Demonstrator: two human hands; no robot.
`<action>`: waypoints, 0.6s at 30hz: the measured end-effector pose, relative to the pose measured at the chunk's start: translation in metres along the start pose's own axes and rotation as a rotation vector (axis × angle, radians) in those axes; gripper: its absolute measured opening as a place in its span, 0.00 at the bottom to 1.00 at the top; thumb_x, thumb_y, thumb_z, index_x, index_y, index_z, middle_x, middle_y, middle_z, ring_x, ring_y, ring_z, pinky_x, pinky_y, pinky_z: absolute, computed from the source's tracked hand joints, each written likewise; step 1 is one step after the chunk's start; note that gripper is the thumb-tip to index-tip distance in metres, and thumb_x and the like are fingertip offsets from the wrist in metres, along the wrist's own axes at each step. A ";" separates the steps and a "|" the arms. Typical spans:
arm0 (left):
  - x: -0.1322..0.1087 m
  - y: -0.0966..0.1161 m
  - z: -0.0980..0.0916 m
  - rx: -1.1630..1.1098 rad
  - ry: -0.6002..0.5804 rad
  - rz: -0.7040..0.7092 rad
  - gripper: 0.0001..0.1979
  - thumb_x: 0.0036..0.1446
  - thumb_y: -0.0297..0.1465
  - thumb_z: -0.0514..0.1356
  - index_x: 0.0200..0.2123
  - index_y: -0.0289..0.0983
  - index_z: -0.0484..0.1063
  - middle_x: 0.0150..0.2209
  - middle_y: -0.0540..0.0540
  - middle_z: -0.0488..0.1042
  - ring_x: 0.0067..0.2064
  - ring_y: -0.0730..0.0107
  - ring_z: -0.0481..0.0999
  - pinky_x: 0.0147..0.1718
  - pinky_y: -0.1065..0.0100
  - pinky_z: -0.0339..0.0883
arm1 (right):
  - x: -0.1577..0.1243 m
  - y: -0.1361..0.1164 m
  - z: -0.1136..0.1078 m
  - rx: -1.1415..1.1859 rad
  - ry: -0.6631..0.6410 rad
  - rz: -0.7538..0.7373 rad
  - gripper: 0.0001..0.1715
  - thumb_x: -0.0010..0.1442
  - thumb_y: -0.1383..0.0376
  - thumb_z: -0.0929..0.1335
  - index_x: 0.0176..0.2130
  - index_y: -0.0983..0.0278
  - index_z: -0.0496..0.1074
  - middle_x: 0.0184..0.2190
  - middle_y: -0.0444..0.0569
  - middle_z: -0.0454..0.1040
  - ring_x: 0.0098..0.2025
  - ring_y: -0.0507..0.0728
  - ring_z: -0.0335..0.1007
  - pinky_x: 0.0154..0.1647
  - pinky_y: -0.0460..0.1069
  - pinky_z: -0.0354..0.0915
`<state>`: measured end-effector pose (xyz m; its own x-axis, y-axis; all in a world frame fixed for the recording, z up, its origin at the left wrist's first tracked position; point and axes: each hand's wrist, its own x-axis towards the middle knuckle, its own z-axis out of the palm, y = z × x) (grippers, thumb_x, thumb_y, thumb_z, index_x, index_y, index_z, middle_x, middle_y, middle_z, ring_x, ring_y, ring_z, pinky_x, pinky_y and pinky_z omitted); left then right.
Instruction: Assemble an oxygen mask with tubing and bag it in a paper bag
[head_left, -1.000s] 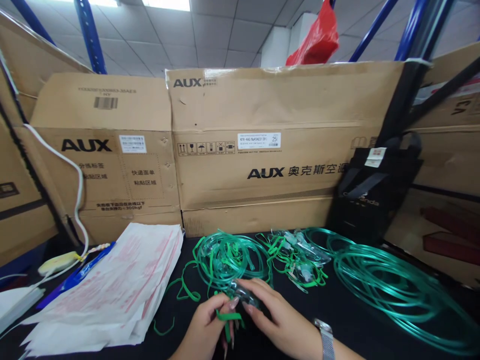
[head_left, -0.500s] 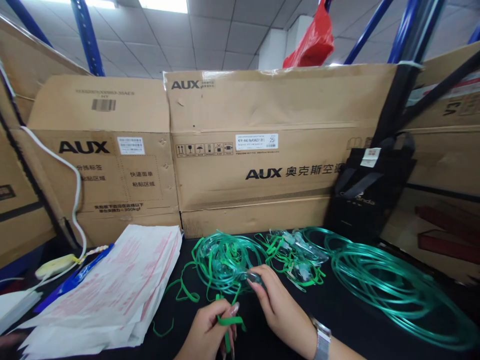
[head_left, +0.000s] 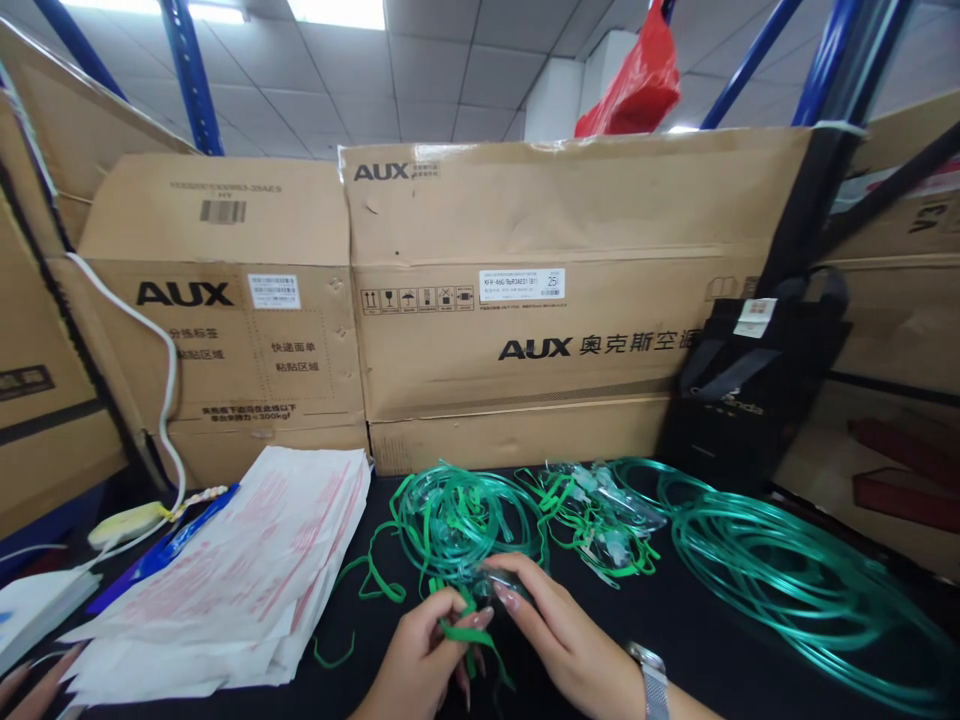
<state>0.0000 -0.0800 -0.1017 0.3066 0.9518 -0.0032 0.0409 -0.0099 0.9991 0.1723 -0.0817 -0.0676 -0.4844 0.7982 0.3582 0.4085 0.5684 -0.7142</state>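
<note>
Head view: I've got my left hand [head_left: 427, 655] closed on a green strap [head_left: 466, 634], pinched between thumb and fingers, with a loose end hanging out past the fingertips. My right hand [head_left: 559, 625] is right beside it with a narrow grip, thumb and fingers on a small clear plastic piece [head_left: 490, 577]. Can't make out its exact shape because my fingers cover a lot of it. There's a watch [head_left: 649, 672] on that wrist.

Just beyond the grip sits a tangled pile of clear green tubing [head_left: 469, 520] with more straps mixed in. Past my right hand, a bit further out, there's a second bunch of clear plastic parts [head_left: 611, 510] and green straps. Well off to the right of the grip lies a big loose coil of hose [head_left: 795, 590].

Left of my left hand there's a short green scrap [head_left: 335, 655] near it, then a stack of white paper bags [head_left: 225, 580] with red print. Far left of the grip, somebody else's fingers [head_left: 56, 683] poke in by those bags. Behind everything, big cardboard boxes [head_left: 577, 230] face me, with a black bag [head_left: 739, 400] standing beyond the grip on the right.
</note>
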 end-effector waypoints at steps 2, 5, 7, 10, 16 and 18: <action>-0.001 -0.001 -0.001 0.032 0.003 0.013 0.23 0.47 0.53 0.53 0.22 0.36 0.62 0.17 0.54 0.64 0.16 0.80 0.59 0.13 0.76 0.48 | 0.000 -0.001 0.001 0.002 -0.014 0.007 0.15 0.64 0.63 0.56 0.50 0.59 0.60 0.46 0.49 0.68 0.48 0.55 0.65 0.49 0.50 0.62; -0.003 -0.003 -0.003 0.067 -0.022 0.035 0.24 0.49 0.53 0.51 0.23 0.36 0.63 0.19 0.52 0.65 0.17 0.79 0.60 0.13 0.76 0.48 | -0.001 -0.001 0.002 -0.015 -0.035 0.033 0.16 0.64 0.61 0.57 0.51 0.60 0.58 0.47 0.50 0.68 0.48 0.55 0.64 0.49 0.50 0.61; -0.003 -0.002 -0.004 0.081 -0.047 0.041 0.25 0.49 0.53 0.50 0.23 0.35 0.64 0.20 0.51 0.65 0.18 0.79 0.60 0.13 0.76 0.49 | 0.000 0.000 0.003 -0.024 -0.046 0.060 0.16 0.63 0.60 0.58 0.50 0.61 0.59 0.46 0.50 0.68 0.47 0.55 0.65 0.47 0.50 0.62; -0.004 -0.001 -0.003 0.102 -0.072 0.032 0.26 0.49 0.54 0.50 0.23 0.35 0.64 0.20 0.51 0.64 0.17 0.79 0.59 0.14 0.76 0.50 | 0.000 0.001 0.003 -0.036 -0.046 0.088 0.13 0.62 0.59 0.59 0.45 0.61 0.62 0.41 0.48 0.70 0.42 0.54 0.67 0.43 0.48 0.63; -0.005 -0.001 -0.003 0.184 -0.093 0.092 0.25 0.52 0.52 0.48 0.20 0.36 0.63 0.19 0.50 0.63 0.19 0.76 0.61 0.18 0.74 0.54 | 0.002 0.000 0.001 -0.149 -0.056 0.098 0.11 0.63 0.58 0.57 0.39 0.61 0.62 0.30 0.45 0.70 0.32 0.53 0.67 0.32 0.46 0.62; -0.007 -0.002 -0.005 0.249 -0.066 0.144 0.24 0.55 0.49 0.47 0.19 0.36 0.64 0.19 0.50 0.64 0.22 0.73 0.64 0.21 0.73 0.56 | 0.002 0.001 0.003 -0.204 -0.039 0.109 0.11 0.63 0.59 0.57 0.38 0.61 0.63 0.30 0.45 0.70 0.33 0.54 0.67 0.32 0.46 0.62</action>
<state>-0.0065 -0.0851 -0.1035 0.3870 0.9132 0.1275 0.2222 -0.2266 0.9483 0.1696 -0.0798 -0.0695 -0.4571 0.8507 0.2595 0.6056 0.5114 -0.6097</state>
